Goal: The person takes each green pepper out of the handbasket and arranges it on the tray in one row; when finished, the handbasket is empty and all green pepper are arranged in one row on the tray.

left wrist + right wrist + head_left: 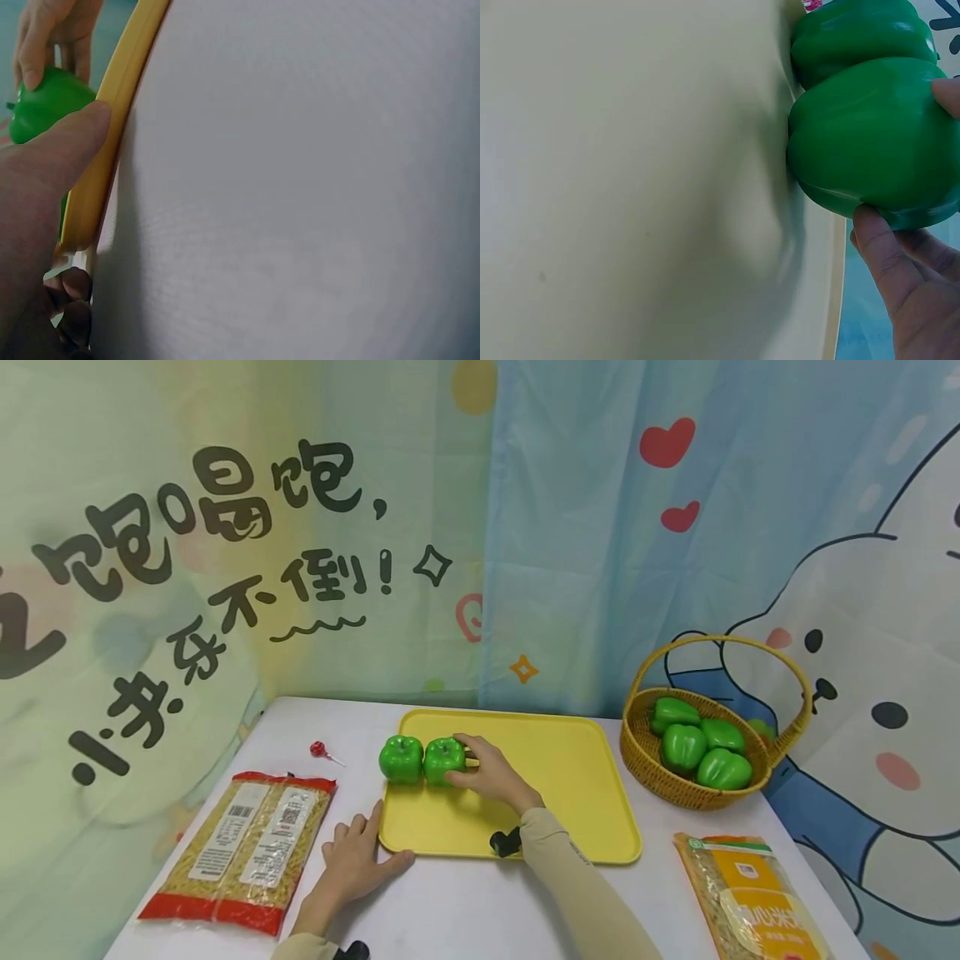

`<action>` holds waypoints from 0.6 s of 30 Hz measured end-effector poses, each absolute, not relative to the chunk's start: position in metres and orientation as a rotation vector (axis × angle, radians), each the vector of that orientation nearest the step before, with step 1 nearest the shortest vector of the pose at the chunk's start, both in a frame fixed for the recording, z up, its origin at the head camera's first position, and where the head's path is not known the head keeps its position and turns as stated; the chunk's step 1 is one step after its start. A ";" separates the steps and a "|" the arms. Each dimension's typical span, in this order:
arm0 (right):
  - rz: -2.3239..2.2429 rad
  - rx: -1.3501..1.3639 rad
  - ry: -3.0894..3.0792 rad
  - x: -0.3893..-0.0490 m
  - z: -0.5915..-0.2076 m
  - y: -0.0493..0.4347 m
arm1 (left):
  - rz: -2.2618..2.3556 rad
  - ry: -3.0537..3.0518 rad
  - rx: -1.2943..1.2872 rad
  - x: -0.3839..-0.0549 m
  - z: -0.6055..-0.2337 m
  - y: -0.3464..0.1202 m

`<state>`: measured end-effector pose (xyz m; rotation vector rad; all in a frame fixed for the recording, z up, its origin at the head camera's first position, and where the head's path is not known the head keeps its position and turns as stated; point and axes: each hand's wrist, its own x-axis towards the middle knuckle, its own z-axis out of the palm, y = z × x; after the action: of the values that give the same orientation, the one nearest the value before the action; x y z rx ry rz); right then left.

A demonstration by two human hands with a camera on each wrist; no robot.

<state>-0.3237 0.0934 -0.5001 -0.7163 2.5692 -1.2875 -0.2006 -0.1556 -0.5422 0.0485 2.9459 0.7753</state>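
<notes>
pepper (pixel 441 763) pinched by r hand (pixel 495 770) at left side of tray (pixel 555 793), upright, just beside 2nd pepper (pixel 401 760) — w/ l hand (pixel 358 862) spread at near-left corner, best hold tray steady — keep grip light & pepper level.

Head view bright, even; wrist views dimmer; soft shadow across tray (pixel 600 180).
</notes>
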 end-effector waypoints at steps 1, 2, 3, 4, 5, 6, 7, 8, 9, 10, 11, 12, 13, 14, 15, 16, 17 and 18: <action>-1.290 -0.718 2.568 -0.323 -0.500 0.094 | 0.775 2.946 0.049 -0.201 -0.543 -0.156; -1.291 -0.719 2.568 -0.323 -0.501 0.094 | 0.772 2.948 0.049 -0.201 -0.543 -0.155; -1.292 -0.719 2.570 -0.323 -0.501 0.094 | 0.773 2.949 0.049 -0.201 -0.544 -0.155; -1.293 -0.710 2.571 -0.323 -0.501 0.094 | 0.772 2.949 0.050 -0.201 -0.544 -0.155; -1.293 -0.698 2.572 -0.323 -0.501 0.094 | 0.770 2.951 0.053 -0.202 -0.544 -0.155; -1.299 -0.685 2.571 -0.323 -0.502 0.095 | 0.765 2.953 0.052 -0.202 -0.544 -0.155; -1.308 -0.670 2.568 -0.323 -0.502 0.095 | 0.763 2.955 0.055 -0.202 -0.544 -0.155; -1.316 -0.652 2.566 -0.323 -0.503 0.096 | 0.764 2.959 0.057 -0.203 -0.544 -0.155; -1.326 -0.635 2.562 -0.322 -0.503 0.097 | 0.762 2.960 0.059 -0.203 -0.544 -0.155; -1.338 -0.618 2.556 -0.322 -0.503 0.098 | 0.761 2.960 0.058 -0.203 -0.544 -0.155; -1.341 -0.607 2.559 -0.322 -0.503 0.101 | 0.759 2.960 0.057 -0.203 -0.544 -0.154; -1.346 -0.601 2.560 -0.321 -0.502 0.104 | 0.760 2.957 0.054 -0.203 -0.544 -0.155; -1.344 -0.597 2.565 -0.320 -0.501 0.108 | 0.762 2.951 0.051 -0.203 -0.543 -0.154; -1.337 -0.593 2.577 -0.319 -0.499 0.113 | 0.765 2.944 0.047 -0.203 -0.543 -0.155; -1.333 -0.593 2.589 -0.318 -0.497 0.119 | 0.762 2.937 0.039 -0.203 -0.543 -0.155; -1.322 -0.587 2.605 -0.317 -0.495 0.126 | 0.762 2.930 0.034 -0.203 -0.543 -0.155; -1.310 -0.578 2.625 -0.316 -0.492 0.134 | 0.761 2.924 0.029 -0.202 -0.542 -0.155; -1.304 -0.570 2.642 -0.316 -0.489 0.142 | 0.760 2.919 0.025 -0.202 -0.542 -0.155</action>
<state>-0.3157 0.1421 -0.4894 -0.5703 2.6424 -1.3042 -0.2019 -0.1553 -0.5424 0.0248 2.9193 0.7601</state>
